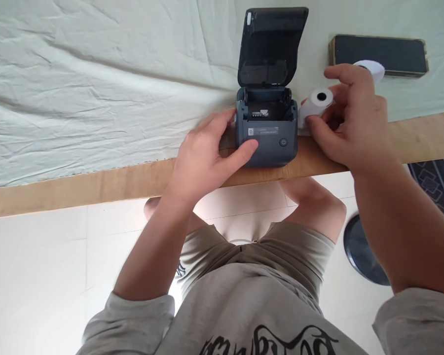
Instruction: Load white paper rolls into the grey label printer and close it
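Observation:
A small dark grey printer (267, 139) sits at the table's near edge with its lid (272, 47) flipped up and its paper bay empty. My left hand (203, 158) grips the printer's left side, thumb across its front. My right hand (350, 121) holds a white paper roll (315, 104) just right of the printer, the roll's hollow core facing me. A second white roll (372, 68) peeks out behind my right hand's fingers.
A pale wrinkled cloth (96, 84) covers the wooden table (77, 190), leaving its front strip bare. A black phone-like slab (379, 54) lies at the back right. Below the table are my knees, a white tiled floor, a dark round base (360, 251) and a patterned rug (438, 185).

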